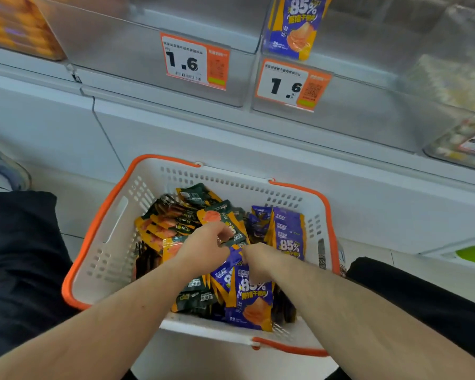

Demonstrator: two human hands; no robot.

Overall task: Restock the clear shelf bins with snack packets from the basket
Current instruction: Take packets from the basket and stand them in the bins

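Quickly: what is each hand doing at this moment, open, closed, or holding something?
Left hand: fingers curled, gripping snack packets in the basket.
Right hand: fingers curled, pinching a purple packet.

— From my screen the basket point(113, 242) reads as matt white plastic, pierced with slots, with a smooth orange rim.

— And the snack packets point(254, 300)?

— Glossy printed film, purple and dark green, creased. I see the shelf bins point(354, 116) as clear, slightly hazy plastic, and the price tags point(195, 61) as smooth printed paper or card.
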